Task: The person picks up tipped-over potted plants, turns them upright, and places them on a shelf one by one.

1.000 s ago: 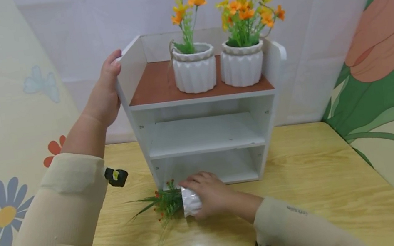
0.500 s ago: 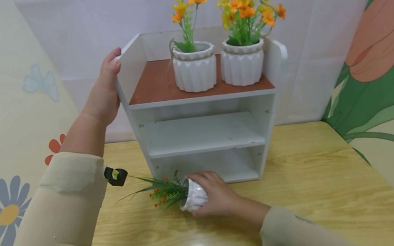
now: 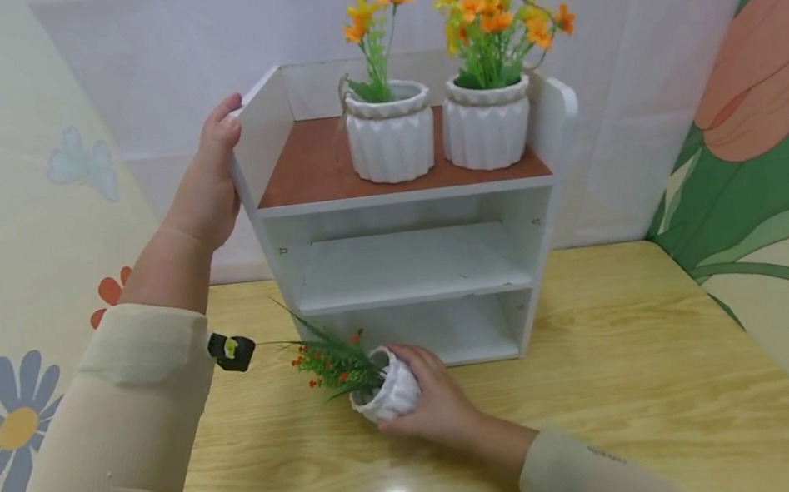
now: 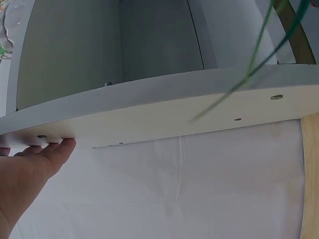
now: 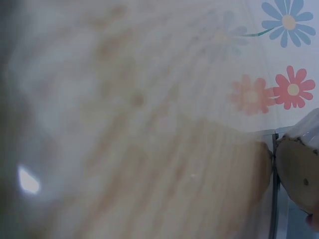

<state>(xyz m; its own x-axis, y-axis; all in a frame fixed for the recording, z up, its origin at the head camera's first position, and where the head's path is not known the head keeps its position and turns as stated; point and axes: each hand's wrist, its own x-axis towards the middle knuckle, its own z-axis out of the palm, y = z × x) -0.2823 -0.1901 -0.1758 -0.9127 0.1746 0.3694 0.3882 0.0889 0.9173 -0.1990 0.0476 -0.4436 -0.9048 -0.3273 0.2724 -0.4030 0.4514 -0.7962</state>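
Note:
My right hand [image 3: 434, 396] grips a small white ridged flower pot [image 3: 397, 387] low over the table, in front of the shelf. The pot tilts to the left, its green grass and small red flowers [image 3: 335, 363] leaning out that way. In the right wrist view, the pot's brownish underside [image 5: 296, 172] shows at the right edge with a fingertip near it. My left hand [image 3: 205, 188] rests against the upper left side of a white shelf unit [image 3: 403, 198]. In the left wrist view, its fingertips [image 4: 67, 145] touch the outer side panel [image 4: 164, 117].
Two white pots, the left [image 3: 391, 141] and the right [image 3: 487, 128], stand on the unit's brown top, holding yellow and orange flowers. Below are two white shelf levels. The unit stands on a wood-grain table [image 3: 633, 380] with a white cloth [image 3: 614, 81] behind it.
My right hand has turned the pot from lying on its side towards upright. Its plant now points up and left. The left hand stays at the shelf unit.

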